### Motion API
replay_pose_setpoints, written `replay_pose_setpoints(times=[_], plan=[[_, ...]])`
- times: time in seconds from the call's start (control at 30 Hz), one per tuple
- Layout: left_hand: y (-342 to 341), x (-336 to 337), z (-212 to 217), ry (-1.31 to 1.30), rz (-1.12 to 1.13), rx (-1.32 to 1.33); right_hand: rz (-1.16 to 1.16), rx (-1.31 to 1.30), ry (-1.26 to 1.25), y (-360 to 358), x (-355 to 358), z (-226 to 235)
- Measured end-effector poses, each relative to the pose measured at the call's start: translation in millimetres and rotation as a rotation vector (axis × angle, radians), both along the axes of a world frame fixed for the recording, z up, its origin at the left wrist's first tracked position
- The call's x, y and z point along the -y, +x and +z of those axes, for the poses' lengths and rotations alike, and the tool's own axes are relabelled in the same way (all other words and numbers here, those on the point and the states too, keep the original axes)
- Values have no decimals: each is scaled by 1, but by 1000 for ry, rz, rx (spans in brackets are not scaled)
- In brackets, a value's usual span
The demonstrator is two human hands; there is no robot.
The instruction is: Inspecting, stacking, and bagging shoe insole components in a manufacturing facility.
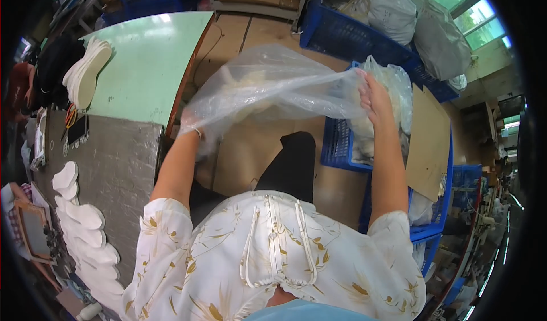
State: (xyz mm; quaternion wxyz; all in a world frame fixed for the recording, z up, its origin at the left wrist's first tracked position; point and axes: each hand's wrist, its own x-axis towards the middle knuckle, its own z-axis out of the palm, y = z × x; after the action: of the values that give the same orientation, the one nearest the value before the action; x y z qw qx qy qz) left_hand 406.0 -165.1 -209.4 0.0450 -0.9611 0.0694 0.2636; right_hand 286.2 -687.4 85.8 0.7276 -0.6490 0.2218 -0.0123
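Note:
A large clear plastic bag (273, 90) is stretched out in front of me between both hands. My right hand (375, 97) is closed on its right end, fingers curled round the gathered film. At the other end my left hand (194, 126) grips the bag's edge, its fingers partly veiled by the film. Pale yellowish shapes show through the plastic; I cannot tell whether they lie inside the bag or behind it. Left of my left hand is a table with a grey covering (122, 155) and a green top (151, 64).
White insole-shaped pieces (85, 224) lie overlapped along the grey table, and another stack (88, 73) rests on the green top beside a phone (78, 129). Blue crates (339, 141) with filled plastic bags stand at the right, one beneath a cardboard sheet (426, 144). Another person sits at far left.

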Motion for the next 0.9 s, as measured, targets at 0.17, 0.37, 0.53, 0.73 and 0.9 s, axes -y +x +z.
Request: replay_pose_setpoints(times=[0.17, 0.37, 0.53, 0.73, 0.9], plan=[[-17, 68, 62, 235, -230, 15, -55, -220, -404, 5, 71, -147], [-91, 5, 11, 302, -7, -15, -75, -419, -190, 9, 18, -231], [-109, 19, 28, 239, -62, -97, -31, -330, -292, 22, 25, -216], [-153, 31, 29, -548, 87, -460, -32, -269, -492, 34, 47, -223], [-188, 24, 22, -130, -168, -234, 70, -276, -563, 66, 30, -239]])
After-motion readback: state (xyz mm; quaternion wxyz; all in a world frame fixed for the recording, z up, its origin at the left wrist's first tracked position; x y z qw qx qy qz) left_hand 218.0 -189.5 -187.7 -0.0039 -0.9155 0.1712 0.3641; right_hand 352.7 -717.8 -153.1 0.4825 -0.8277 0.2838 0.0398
